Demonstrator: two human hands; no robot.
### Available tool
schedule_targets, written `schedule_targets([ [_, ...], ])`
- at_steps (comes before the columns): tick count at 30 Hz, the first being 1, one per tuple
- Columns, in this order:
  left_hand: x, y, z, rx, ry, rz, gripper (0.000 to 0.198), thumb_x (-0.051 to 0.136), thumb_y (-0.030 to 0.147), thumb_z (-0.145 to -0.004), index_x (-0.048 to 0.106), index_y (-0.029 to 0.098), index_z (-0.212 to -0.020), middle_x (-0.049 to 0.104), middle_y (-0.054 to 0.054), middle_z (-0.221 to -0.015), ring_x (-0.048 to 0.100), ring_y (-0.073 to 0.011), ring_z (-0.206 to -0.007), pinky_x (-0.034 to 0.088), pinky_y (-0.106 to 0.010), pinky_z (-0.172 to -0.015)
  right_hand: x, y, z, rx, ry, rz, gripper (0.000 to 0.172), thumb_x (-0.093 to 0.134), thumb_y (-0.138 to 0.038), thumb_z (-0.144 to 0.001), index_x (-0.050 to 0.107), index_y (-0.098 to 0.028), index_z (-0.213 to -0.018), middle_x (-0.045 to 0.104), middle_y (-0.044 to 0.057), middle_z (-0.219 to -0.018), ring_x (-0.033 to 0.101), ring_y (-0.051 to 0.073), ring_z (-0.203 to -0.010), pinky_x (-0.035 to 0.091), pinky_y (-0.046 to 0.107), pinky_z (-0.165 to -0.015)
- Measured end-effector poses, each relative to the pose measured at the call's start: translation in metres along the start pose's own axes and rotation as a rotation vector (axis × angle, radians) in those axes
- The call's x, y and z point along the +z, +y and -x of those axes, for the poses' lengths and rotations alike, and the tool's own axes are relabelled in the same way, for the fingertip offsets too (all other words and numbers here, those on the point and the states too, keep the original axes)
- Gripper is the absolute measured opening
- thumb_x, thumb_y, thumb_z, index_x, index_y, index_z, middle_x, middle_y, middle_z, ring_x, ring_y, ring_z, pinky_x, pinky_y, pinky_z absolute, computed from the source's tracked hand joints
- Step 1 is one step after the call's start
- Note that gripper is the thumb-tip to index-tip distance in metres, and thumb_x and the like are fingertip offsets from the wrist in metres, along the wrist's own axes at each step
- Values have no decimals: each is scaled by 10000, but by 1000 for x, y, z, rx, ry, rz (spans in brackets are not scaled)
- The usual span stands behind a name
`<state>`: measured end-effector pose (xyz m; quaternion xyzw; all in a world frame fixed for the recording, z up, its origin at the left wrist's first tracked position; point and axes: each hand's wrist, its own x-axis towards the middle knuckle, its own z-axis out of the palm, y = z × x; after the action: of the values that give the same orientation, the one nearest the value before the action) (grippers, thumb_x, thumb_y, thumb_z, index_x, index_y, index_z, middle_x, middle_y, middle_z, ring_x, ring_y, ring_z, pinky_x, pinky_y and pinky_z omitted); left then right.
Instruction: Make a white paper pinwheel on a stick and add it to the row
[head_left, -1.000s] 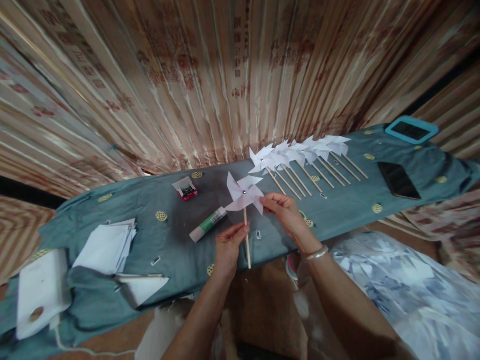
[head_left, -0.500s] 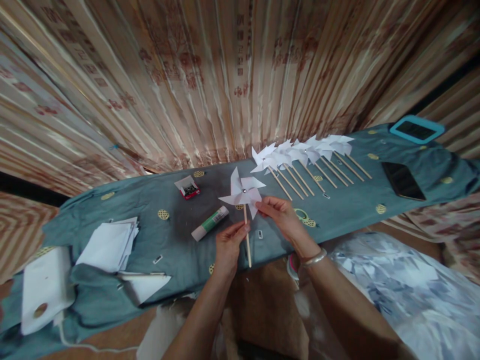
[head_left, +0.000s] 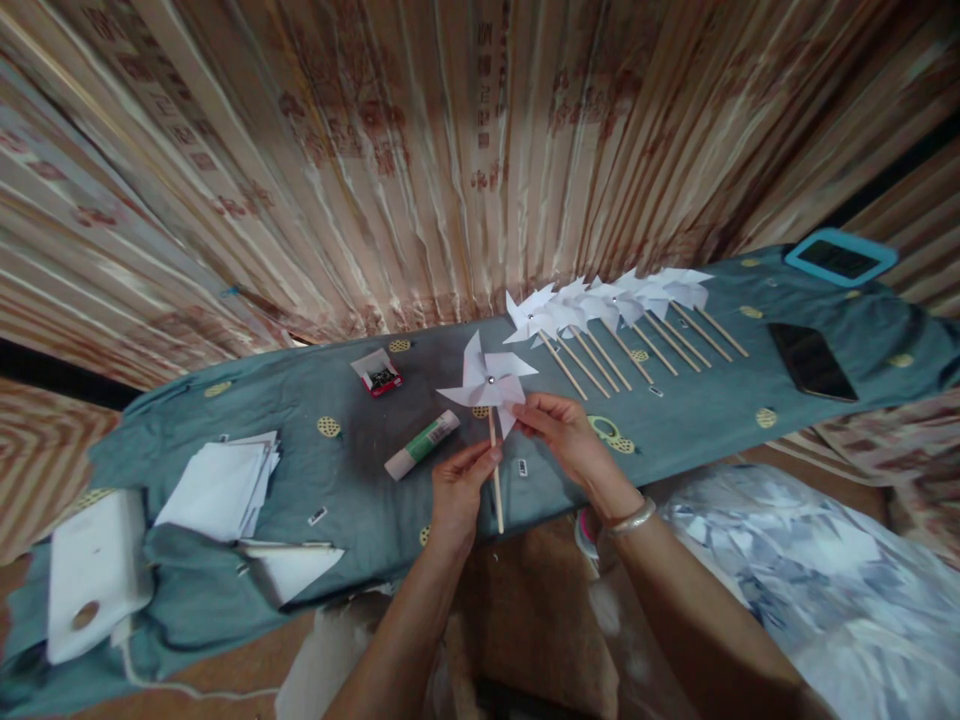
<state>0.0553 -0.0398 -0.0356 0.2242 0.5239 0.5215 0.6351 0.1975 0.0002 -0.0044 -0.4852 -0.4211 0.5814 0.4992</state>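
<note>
A white paper pinwheel (head_left: pixel 487 378) on a pale wooden stick stands nearly upright above the table's near edge, a small pin at its centre. My left hand (head_left: pixel 461 490) pinches the stick below the blades. With thumb and fingers, my right hand (head_left: pixel 559 430) grips the pinwheel's lower right blade. Left of the pinwheel lies a green and white glue stick (head_left: pixel 422 444). Behind that, a small open red box (head_left: pixel 381 380) holds dark little pieces, too small to name. Several finished-looking pinwheels (head_left: pixel 574 308) overlap in a row at the back right, their sticks pointing toward me.
A green cloth (head_left: pixel 352 520) covers the narrow table. At left are a stack of white paper (head_left: pixel 217 485), a folded sheet (head_left: pixel 300 570) and a white device (head_left: pixel 97 575) with a cable. To the right lie a dark phone (head_left: pixel 811 362), a blue-framed device (head_left: pixel 840 258) and a green ring (head_left: pixel 602 430).
The pinwheel's blades have turned very slightly while both hands keep their hold. The whole view has shifted a little; the things on the table stay in place.
</note>
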Motion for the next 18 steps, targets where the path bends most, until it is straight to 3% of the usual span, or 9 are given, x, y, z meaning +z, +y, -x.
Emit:
schedule_targets([
  [9,0,-1,1,-3,-5,-9,313,917,340,-489,816,179,-737,761,-52,-727,607,-141,-653,457,-283,-721,1,0,1,35,1,-53,430,849,-551,-578,593,-206,-571,517,-41,-573,428,113,-574,354,274,-576],
  [18,-1,-4,2,-24,-43,-17,327,920,362,-481,821,188,-740,773,-57,-733,604,-135,-641,459,-273,-700,0,2,-2,93,77,-321,371,904,-499,-557,719,-202,-681,655,-13,-658,504,117,-584,416,272,-582],
])
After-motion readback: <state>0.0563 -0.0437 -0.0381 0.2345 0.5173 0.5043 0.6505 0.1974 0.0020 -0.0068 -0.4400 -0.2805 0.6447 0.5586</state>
